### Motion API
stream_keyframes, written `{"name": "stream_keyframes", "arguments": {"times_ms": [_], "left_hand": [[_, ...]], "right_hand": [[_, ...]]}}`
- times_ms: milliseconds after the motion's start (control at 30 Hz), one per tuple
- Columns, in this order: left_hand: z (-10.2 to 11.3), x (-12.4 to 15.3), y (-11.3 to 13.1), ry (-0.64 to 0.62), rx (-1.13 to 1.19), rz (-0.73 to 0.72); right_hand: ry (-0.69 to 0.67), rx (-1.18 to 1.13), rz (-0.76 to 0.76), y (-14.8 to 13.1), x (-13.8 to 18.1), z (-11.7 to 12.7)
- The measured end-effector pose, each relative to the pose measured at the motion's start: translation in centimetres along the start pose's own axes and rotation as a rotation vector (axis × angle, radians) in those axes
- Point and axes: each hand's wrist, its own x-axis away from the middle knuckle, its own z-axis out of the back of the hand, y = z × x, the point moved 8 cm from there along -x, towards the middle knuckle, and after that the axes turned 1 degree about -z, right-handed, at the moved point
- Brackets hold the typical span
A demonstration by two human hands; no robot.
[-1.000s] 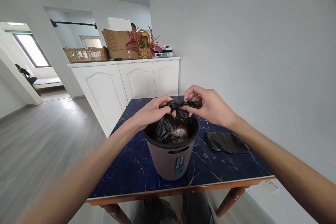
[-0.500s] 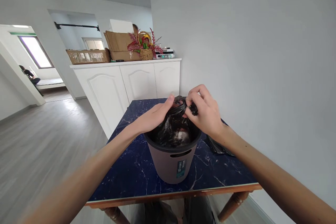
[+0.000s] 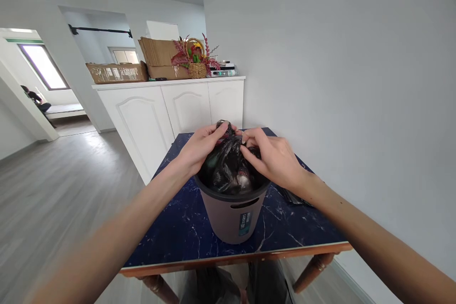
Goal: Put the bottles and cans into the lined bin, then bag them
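A black plastic garbage bag [image 3: 228, 166] with things inside it sits in a pinkish-grey trash can [image 3: 228, 221] with a dark rim. The bag's gathered top rises above the rim. My left hand [image 3: 204, 145] grips that top from the left, thumb over the plastic. From the right, my right hand [image 3: 269, 154] pinches the bag's neck between thumb and fingers. Both hands are close together over the can. The bag's contents show only faintly through the thin plastic.
The can stands on a dark blue marble-patterned table [image 3: 171, 232]. More folded black plastic [image 3: 294, 198] lies to its right, partly behind my forearm. Behind are a white cabinet [image 3: 142, 118], cardboard boxes [image 3: 117, 73] and a flower basket [image 3: 197, 70]. A person [image 3: 33, 97] sits in the far room.
My left hand has closed round the bag's top, where its thumb was stretched out before. My right hand has shifted slightly left and down, its fingers less curled.
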Motion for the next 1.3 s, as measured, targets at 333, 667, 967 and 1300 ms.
{"name": "stream_keyframes", "arguments": {"times_ms": [333,667,967,1300], "left_hand": [[3.8,-1.4,-2.5,0.115,-0.060,-0.037],[2.7,1.1,0.7,0.157,-0.299,-0.207],[3.0,2.3,0.8,0.150,-0.290,-0.192],[4.0,4.1,0.7,0.145,-0.394,-0.264]], "right_hand": [[-0.224,-0.325,-0.188,-0.4,4.6,1.1],[-0.358,-0.191,-0.298,1.9,4.5,1.1],[-0.338,0.158,-0.136,0.0,-0.4,-0.7],[-0.704,0.091,-0.119,-0.2,-3.1,-7.9]]}}
